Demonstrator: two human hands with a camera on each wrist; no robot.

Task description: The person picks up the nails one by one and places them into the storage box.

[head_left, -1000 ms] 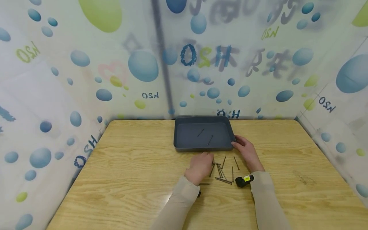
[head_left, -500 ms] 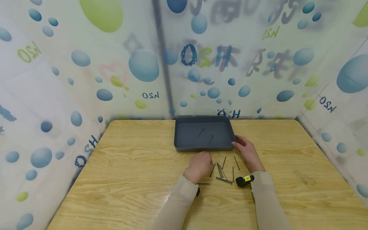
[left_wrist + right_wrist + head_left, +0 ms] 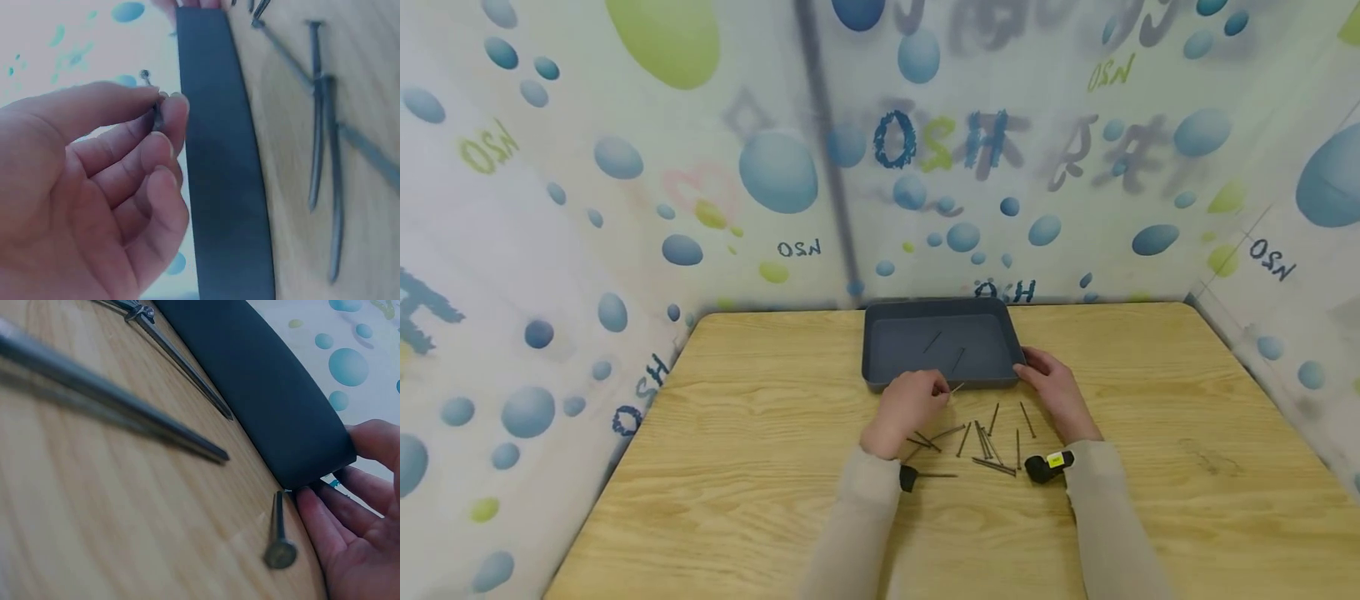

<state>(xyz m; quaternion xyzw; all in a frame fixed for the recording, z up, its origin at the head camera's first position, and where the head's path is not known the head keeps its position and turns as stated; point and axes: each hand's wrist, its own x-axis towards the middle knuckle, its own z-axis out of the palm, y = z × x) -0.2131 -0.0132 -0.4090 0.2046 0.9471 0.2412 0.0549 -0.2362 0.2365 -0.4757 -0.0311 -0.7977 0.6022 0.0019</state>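
Note:
My left hand pinches a nail between thumb and fingertips, just over the front wall of a dark grey tray. In the left wrist view, the head of this nail sticks out past the thumb. My right hand holds the tray's front right corner, with the thumb at the rim and the fingers lower on the wall. Two nails lie apart on the tray floor. Several loose nails are scattered on the table in front of the tray.
The tray stands on a wooden table, close to a printed wall sheet along the back edge. One single nail lies near the left wrist. Another nail lies close to the right fingers.
My left hand has risen from the nails on the table to the tray's front wall, now with a nail in its fingers. My right hand stays at the tray corner. The head view has shifted slightly.

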